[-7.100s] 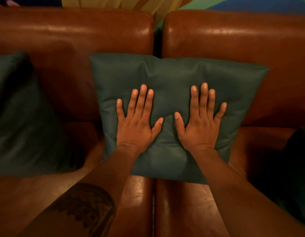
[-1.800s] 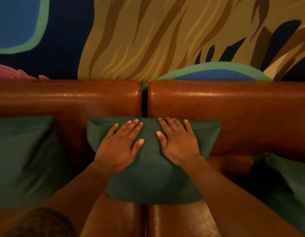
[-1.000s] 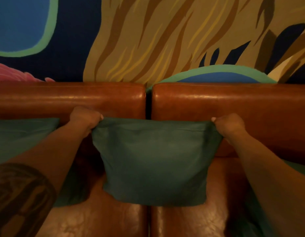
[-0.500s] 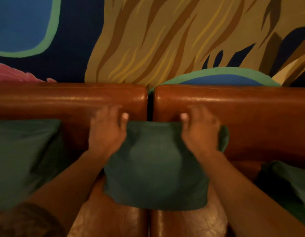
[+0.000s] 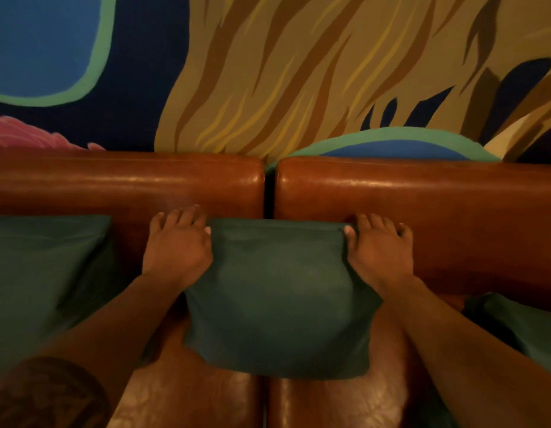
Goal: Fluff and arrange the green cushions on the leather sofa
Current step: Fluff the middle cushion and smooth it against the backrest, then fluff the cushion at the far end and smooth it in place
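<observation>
The middle green cushion (image 5: 277, 298) stands upright against the backrest of the brown leather sofa (image 5: 422, 193), over the gap between its two back sections. My left hand (image 5: 176, 245) clasps its upper left corner, thumb on the front and fingers behind against the leather. In the same way, my right hand (image 5: 379, 245) clasps the upper right corner. The cushion's top edge is drawn in between the hands. A second green cushion (image 5: 42, 273) leans at the left. A third green cushion (image 5: 521, 329) lies low at the right edge, partly behind my forearm.
A painted mural wall (image 5: 268, 72) rises right behind the sofa back. The shiny leather seat (image 5: 190, 396) shows below the middle cushion, split by a centre seam.
Within the last second my hands shifted from pinching the two top corners, to the cushion's upper front, and now out to its upper sides. The cushion stays against the backrest.
</observation>
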The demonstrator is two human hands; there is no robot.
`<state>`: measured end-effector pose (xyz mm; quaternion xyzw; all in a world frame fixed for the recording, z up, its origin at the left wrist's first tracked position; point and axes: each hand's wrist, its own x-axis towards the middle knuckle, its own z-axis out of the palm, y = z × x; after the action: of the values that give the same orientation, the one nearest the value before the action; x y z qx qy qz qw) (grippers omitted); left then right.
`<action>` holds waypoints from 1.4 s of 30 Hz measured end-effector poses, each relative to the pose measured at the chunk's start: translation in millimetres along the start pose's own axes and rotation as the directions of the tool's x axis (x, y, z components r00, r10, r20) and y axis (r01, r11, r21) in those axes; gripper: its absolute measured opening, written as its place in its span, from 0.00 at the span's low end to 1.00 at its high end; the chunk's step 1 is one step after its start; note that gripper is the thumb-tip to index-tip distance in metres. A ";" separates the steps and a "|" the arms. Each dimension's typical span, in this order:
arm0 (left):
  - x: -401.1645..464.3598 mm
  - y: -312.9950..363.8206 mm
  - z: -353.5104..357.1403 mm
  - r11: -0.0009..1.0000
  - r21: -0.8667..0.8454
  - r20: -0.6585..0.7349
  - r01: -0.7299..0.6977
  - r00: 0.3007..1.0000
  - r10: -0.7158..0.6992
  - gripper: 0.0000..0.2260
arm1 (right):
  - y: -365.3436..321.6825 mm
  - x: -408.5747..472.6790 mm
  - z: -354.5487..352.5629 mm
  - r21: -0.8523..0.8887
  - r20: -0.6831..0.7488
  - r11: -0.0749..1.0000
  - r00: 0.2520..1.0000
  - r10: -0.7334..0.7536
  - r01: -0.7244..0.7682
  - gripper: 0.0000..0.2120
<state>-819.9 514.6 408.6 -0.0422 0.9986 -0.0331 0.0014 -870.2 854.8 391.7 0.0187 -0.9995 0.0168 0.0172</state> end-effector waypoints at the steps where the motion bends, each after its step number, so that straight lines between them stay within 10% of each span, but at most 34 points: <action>1: 2.9 10.3 -8.8 1.000 -0.011 -0.037 -0.017 0.999 0.016 0.25 | -5.2 2.8 -8.8 0.042 -0.030 0.999 0.999 0.014 -0.012 0.25; 23: -61.4 151.1 -349.5 0.978 0.011 -0.195 -0.209 0.959 0.207 0.19 | 20.9 -58.3 -332.6 0.117 -0.254 0.969 0.950 -0.181 0.216 0.30; 42: -155.8 446.3 -345.7 0.842 0.038 -0.146 -0.538 0.831 0.537 0.22 | 309.0 -216.1 -325.4 0.098 -0.176 0.987 0.974 0.139 -0.124 0.31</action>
<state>-704.2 994.3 724.0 0.2424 0.9675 -0.0322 -0.0647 -655.1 1182.5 699.0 -0.0484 -0.9911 0.0627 0.1066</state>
